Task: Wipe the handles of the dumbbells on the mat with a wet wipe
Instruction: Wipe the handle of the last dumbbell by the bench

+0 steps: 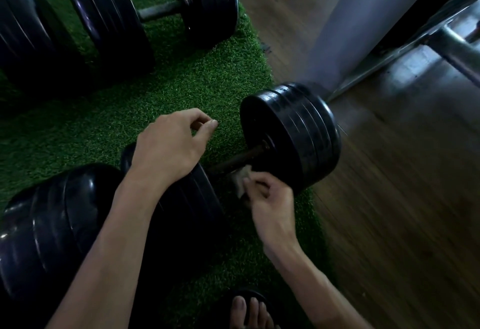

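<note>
A black dumbbell [293, 134] lies on the green turf mat [197, 82] in the middle, its dark handle [239, 158] running between two stacks of plates. My right hand [270, 204] pinches a crumpled wet wipe [242, 178] just under the handle, close to the right plates. My left hand [171, 144] hovers over the dumbbell's left plates [192, 199] with fingers loosely curled, thumb and forefinger near each other, holding nothing that I can see. A second dumbbell [155, 9] lies at the top of the mat, its bare handle [161, 10] showing.
More black dumbbell ends sit at top left [23, 32] and bottom left [46, 227]. Wooden floor [389, 199] borders the mat on the right. A grey post [358, 17] and a metal frame [441, 40] stand at top right. A sandalled foot [249, 310] is at the bottom.
</note>
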`<state>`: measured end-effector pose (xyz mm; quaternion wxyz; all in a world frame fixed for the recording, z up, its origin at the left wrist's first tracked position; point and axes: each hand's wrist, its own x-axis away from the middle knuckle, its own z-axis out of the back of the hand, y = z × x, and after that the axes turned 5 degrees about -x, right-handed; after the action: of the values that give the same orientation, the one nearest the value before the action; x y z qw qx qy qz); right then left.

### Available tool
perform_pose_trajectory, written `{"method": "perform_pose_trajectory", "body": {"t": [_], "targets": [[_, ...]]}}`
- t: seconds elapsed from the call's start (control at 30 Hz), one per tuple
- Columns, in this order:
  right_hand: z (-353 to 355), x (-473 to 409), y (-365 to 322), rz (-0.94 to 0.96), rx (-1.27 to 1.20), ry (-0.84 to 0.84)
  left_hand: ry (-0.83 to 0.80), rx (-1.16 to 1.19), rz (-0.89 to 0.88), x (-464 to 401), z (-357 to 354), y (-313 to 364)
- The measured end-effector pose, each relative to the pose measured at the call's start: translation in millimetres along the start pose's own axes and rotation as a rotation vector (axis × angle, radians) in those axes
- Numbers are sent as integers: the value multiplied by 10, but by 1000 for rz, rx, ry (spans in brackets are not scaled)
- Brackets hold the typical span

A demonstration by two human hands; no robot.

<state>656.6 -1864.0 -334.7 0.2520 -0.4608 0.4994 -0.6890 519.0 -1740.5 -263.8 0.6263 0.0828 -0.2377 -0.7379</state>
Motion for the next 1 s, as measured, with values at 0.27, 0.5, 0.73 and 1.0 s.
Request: {"method": "perform_pose_trajectory", "body": {"t": [0.27,0.5,0.73,1.0], "targets": [[-133,-186,-90,-65,-111,131,-1,-5,-16,4,-2,-4],[-129,9,-10,-16,-1,62,9,1,-18,8,-2,-5],[-257,-168,-14,45,-18,256,7,-10,-11,11,-2,-1],[-167,-52,83,53,-185,182,10,-15,-19,7,2,5]]}}
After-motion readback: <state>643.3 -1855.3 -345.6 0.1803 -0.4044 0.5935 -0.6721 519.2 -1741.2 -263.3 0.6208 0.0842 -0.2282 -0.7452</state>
